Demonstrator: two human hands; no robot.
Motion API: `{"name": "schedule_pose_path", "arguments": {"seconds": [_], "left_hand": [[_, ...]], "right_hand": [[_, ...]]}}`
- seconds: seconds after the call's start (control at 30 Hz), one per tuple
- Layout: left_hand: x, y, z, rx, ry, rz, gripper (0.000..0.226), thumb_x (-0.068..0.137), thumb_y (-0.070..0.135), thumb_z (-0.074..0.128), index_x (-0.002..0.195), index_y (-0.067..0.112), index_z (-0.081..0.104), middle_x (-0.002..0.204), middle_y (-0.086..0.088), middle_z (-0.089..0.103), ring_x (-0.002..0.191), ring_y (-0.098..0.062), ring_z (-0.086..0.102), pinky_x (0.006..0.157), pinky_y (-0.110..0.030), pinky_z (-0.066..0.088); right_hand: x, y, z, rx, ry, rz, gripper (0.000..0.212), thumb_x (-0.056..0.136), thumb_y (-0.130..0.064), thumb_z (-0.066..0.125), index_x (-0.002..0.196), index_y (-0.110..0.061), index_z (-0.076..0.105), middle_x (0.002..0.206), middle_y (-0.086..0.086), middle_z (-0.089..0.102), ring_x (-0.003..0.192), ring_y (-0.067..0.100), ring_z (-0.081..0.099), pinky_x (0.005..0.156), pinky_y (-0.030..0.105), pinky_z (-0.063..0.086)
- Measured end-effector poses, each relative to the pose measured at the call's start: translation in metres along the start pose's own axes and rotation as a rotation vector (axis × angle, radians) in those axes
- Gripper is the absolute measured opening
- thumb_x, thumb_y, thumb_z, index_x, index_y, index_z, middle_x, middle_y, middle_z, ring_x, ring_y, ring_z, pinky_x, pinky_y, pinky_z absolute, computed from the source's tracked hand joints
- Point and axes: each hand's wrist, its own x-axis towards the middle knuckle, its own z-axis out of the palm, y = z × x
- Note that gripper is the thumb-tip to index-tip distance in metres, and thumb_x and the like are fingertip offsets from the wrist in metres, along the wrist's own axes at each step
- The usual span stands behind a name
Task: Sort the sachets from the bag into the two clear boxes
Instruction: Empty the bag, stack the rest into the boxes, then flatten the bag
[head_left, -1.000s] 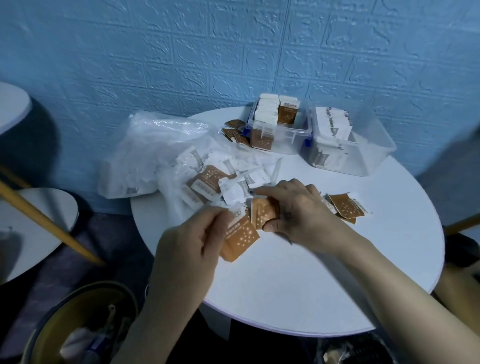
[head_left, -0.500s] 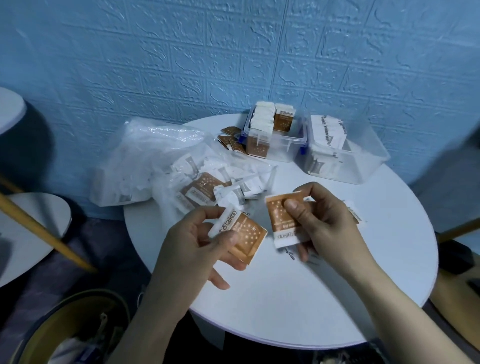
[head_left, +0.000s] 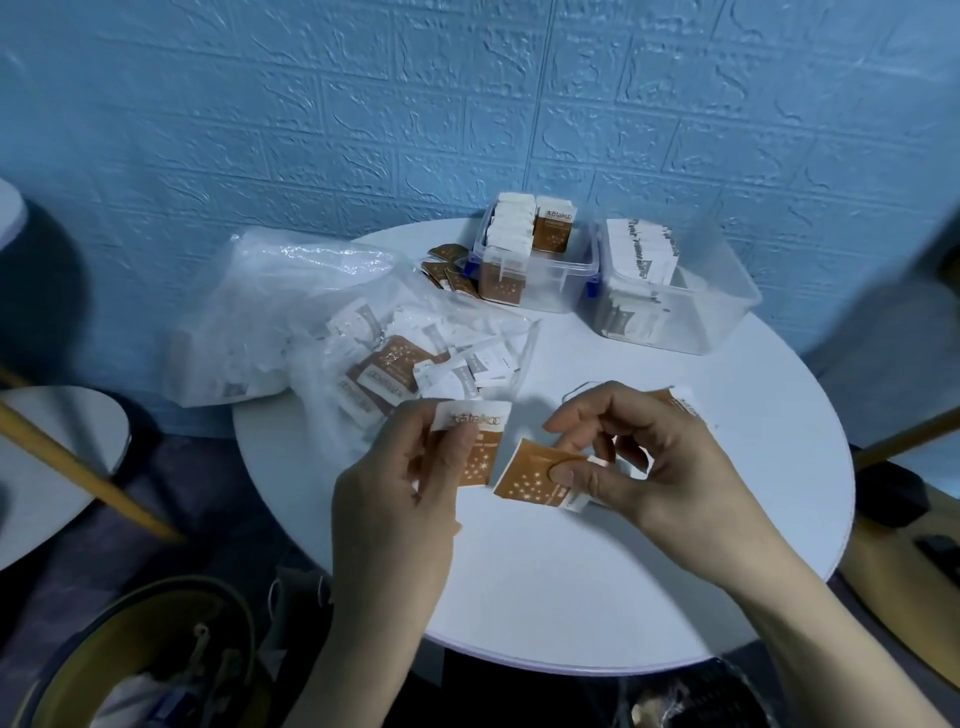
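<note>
A brown sachet with a white top band (head_left: 475, 447) stood upright in the left hand (head_left: 410, 483), pinched between the thumb at its front and the fingers curled behind it, above the near half of the bench (head_left: 545, 587). Just to its right, not touching it, a second brown sachet (head_left: 537, 478) lay tilted in the right hand (head_left: 654, 467); the thumb pressed on its face and the forefinger arched over its upper edge, the other fingers bent loosely behind. Both hands were closed on their sachets, neither spread open.

Behind the right hand, part of another brown sachet (head_left: 678, 402) showed on the bench. Farther back and to the left, the clear plastic bag (head_left: 291, 306) lay slumped over the bench's edge, its mouth toward the hands, with white and brown sachets (head_left: 415, 364) spilled in and around the opening. A few loose brown sachets (head_left: 447, 270) lay between the bag and the boxes.

At the far side of the bench stood the two clear boxes, side by side. The left box (head_left: 566, 280) with blue clips held brown sachets packed upright in a row. The right box (head_left: 722, 312) held white sachets standing at its left end, the rest of it unfilled.

A blue embossed wall (head_left: 467, 104) rose behind the bench.
</note>
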Motion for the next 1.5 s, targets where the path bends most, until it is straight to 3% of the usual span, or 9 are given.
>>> {"name": "schedule_pose_path", "arguments": {"seconds": [0.17, 0.27, 0.4, 0.63, 0.77, 0.87, 1.07, 1.23, 1.5], "left_hand": [[-0.003, -0.001, 0.008, -0.06, -0.31, 0.005, 0.027, 0.069, 0.036, 0.07, 0.094, 0.045, 0.063, 0.08, 0.017, 0.072, 0.071, -0.006, 0.068, 0.054, -0.033, 0.057], [-0.005, -0.006, 0.009, -0.034, -0.236, 0.0, 0.024, 0.074, 0.026, 0.071, 0.093, 0.038, 0.064, 0.077, 0.015, 0.072, 0.068, -0.007, 0.069, 0.053, -0.032, 0.057], [-0.005, -0.013, 0.011, -0.209, -0.123, -0.085, 0.024, 0.081, 0.0, 0.072, 0.089, 0.022, 0.066, 0.078, 0.005, 0.074, 0.064, -0.017, 0.069, 0.051, -0.031, 0.055], [-0.004, -0.023, 0.012, -0.156, -0.291, -0.055, 0.024, 0.076, 0.017, 0.062, 0.098, 0.025, 0.064, 0.091, 0.007, 0.074, 0.082, -0.013, 0.069, 0.072, -0.036, 0.056], [-0.006, -0.023, 0.013, -0.151, -0.312, -0.051, 0.03, 0.071, 0.031, 0.067, 0.101, 0.036, 0.066, 0.093, 0.003, 0.073, 0.089, -0.017, 0.069, 0.083, -0.049, 0.055], [-0.006, -0.023, 0.012, -0.104, -0.271, -0.024, 0.034, 0.07, 0.024, 0.07, 0.099, 0.041, 0.065, 0.089, 0.009, 0.073, 0.083, -0.01, 0.07, 0.078, -0.031, 0.057], [-0.007, -0.022, 0.016, -0.066, -0.319, -0.031, 0.044, 0.067, 0.021, 0.07, 0.106, 0.041, 0.063, 0.089, 0.014, 0.074, 0.08, -0.005, 0.07, 0.074, -0.019, 0.054], [-0.009, -0.027, 0.015, -0.033, -0.265, -0.015, 0.029, 0.074, 0.014, 0.076, 0.097, 0.031, 0.07, 0.088, 0.017, 0.073, 0.083, -0.003, 0.07, 0.074, -0.021, 0.055], [-0.008, -0.024, 0.014, 0.023, -0.222, -0.043, 0.037, 0.076, -0.001, 0.075, 0.096, 0.03, 0.069, 0.085, 0.017, 0.073, 0.081, -0.003, 0.07, 0.073, -0.024, 0.057]], "right_hand": [[-0.002, 0.0, 0.008, 0.044, -0.011, 0.009, 0.026, 0.077, -0.014, 0.077, 0.094, -0.026, 0.062, 0.075, -0.005, 0.069, 0.065, 0.005, 0.045, 0.064, 0.015, 0.035], [-0.006, 0.003, 0.013, 0.052, 0.033, 0.044, 0.029, 0.077, -0.009, 0.08, 0.093, -0.024, 0.062, 0.076, -0.007, 0.068, 0.065, 0.005, 0.048, 0.062, 0.015, 0.035], [-0.015, 0.013, 0.012, -0.039, 0.032, 0.124, 0.03, 0.069, -0.036, 0.08, 0.084, -0.02, 0.059, 0.072, -0.002, 0.059, 0.065, 0.015, 0.045, 0.061, 0.028, 0.034], [-0.011, 0.011, 0.005, -0.005, 0.127, 0.054, 0.002, 0.081, -0.023, 0.069, 0.083, -0.022, 0.069, 0.07, -0.008, 0.061, 0.06, 0.001, 0.05, 0.061, 0.014, 0.039], [-0.006, 0.006, 0.013, -0.088, 0.094, -0.031, 0.01, 0.083, -0.015, 0.071, 0.088, -0.024, 0.071, 0.072, -0.013, 0.063, 0.069, 0.005, 0.057, 0.064, 0.008, 0.036], [-0.006, 0.008, 0.015, -0.078, 0.121, -0.042, 0.007, 0.081, -0.025, 0.071, 0.088, -0.027, 0.07, 0.075, -0.01, 0.064, 0.071, 0.006, 0.057, 0.065, 0.008, 0.036], [-0.002, 0.052, -0.042, -0.438, 0.451, 0.225, 0.016, 0.087, -0.031, 0.069, 0.101, -0.026, 0.066, 0.094, -0.006, 0.066, 0.087, 0.013, 0.055, 0.073, 0.028, 0.04], [0.003, 0.077, -0.07, -0.655, 0.376, 0.562, 0.05, 0.078, -0.051, 0.071, 0.112, -0.015, 0.066, 0.11, 0.006, 0.057, 0.109, 0.028, 0.047, 0.089, 0.038, 0.04], [-0.001, 0.079, -0.064, -0.46, 0.466, 0.49, 0.037, 0.086, -0.03, 0.07, 0.068, -0.009, 0.045, 0.06, 0.002, 0.047, 0.057, 0.016, 0.04, 0.053, 0.032, 0.028]]}}
